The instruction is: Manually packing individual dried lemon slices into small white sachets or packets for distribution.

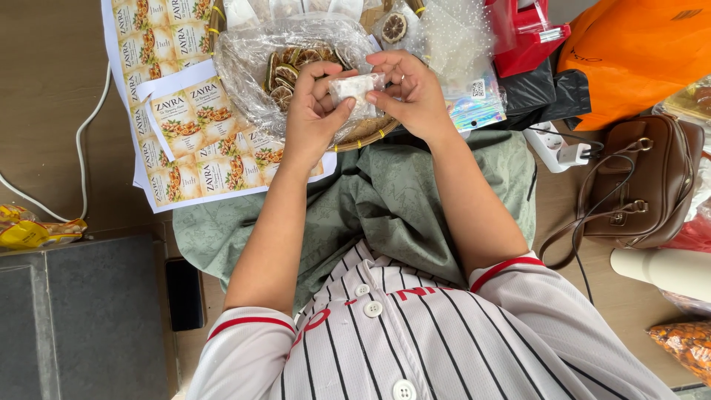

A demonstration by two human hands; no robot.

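My left hand point(311, 115) and my right hand point(411, 92) both pinch a small clear packet point(355, 90) with white contents, held between them above my lap. Just beyond the hands lies a woven basket point(363, 133) lined with clear plastic. Dried citrus slices point(289, 70) lie in it. My left hand's thumb and fingers close on the packet's left end; my right hand's fingers grip its right end and top.
Sheets of printed labels point(185, 111) lie left of the basket. Small clear bags point(452, 37), a red box point(526, 37), an orange bag point(637, 52) and a brown handbag point(637, 185) sit to the right. A dark case point(81, 318) and a phone point(184, 292) are at the lower left.
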